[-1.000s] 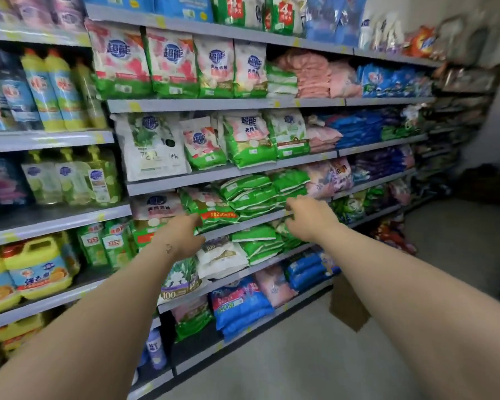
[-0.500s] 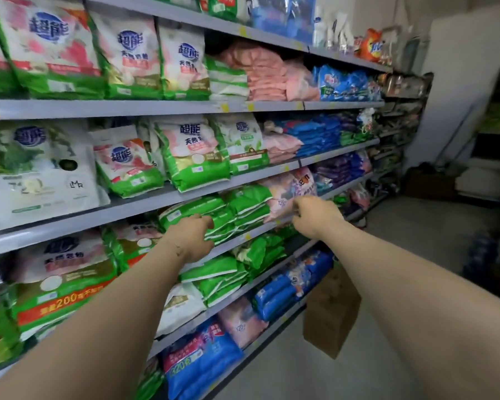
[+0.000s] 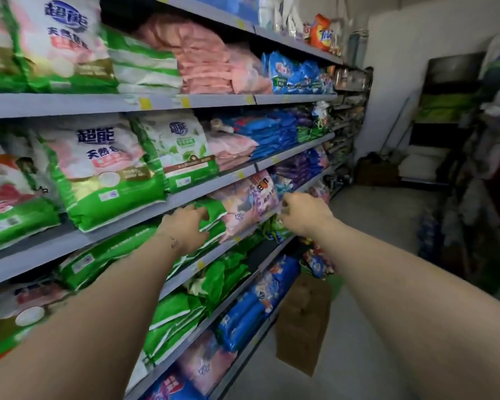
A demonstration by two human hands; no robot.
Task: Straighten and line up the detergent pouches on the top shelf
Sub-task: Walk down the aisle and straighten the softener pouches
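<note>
A pink detergent pouch is stood leaning on a middle shelf, just right of the stacked green pouches, with its lower edge at the shelf lip. The top shelf is well above and barely in view. The pouch's right edge is pinched by the right grip. The left grip is curled over the near end of the stacked green pouches. If the pouch is tugged by one corner, it may be twisted and slid off the lip to the floor. The glossy green ones could be dragged out too.
</note>
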